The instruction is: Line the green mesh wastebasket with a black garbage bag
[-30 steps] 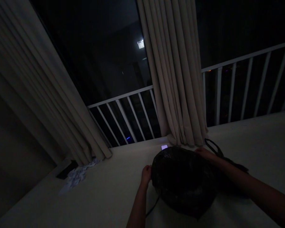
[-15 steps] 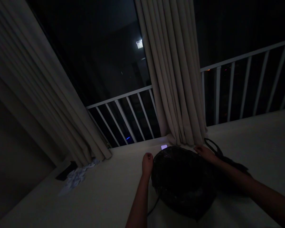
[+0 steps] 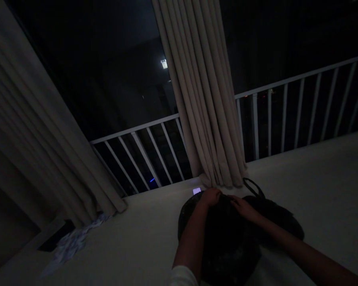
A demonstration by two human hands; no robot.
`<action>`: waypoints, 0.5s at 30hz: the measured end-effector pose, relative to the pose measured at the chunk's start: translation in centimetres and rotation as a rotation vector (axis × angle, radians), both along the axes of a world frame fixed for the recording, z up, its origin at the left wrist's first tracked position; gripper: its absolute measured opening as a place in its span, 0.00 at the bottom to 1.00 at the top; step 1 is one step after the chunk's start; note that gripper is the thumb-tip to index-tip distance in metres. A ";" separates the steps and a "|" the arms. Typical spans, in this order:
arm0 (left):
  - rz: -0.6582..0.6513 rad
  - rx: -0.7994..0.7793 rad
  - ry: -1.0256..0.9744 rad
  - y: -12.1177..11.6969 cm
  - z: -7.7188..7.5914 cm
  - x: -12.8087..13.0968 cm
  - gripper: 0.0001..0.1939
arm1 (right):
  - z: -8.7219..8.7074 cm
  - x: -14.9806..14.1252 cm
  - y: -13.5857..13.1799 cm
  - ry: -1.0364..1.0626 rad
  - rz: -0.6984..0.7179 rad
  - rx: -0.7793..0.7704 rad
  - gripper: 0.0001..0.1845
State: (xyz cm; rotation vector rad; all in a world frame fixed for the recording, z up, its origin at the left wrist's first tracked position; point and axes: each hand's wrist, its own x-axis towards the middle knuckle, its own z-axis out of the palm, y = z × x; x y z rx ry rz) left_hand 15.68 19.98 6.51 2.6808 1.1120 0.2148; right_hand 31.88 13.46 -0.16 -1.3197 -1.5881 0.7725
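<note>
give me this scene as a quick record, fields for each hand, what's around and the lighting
left hand: at the far edge of the black bag, left hand grip too dark to confirm
right hand: right hand at the same edge, close by
beside bag: dark item with a looped strap, on the right
beyond bag: small lit screen, curtain
far left: crumpled cloth
lighting: very dim

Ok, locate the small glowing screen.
In the head view, the small glowing screen sits below and slightly right of centre, beyond the black bag, near the foot of the central curtain and the left hand.
</note>
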 end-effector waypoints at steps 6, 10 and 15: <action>0.056 0.005 0.014 0.7 -0.8 0.1 0.17 | -0.5 0.3 -0.7 0.101 0.002 -0.035 0.31; 0.099 -0.012 0.030 1.1 -1.0 0.4 0.17 | -0.5 0.3 -1.1 0.153 0.002 -0.063 0.36; 0.144 -0.039 0.052 1.6 -1.1 0.6 0.18 | -0.8 0.4 -1.4 0.195 -0.022 -0.071 0.42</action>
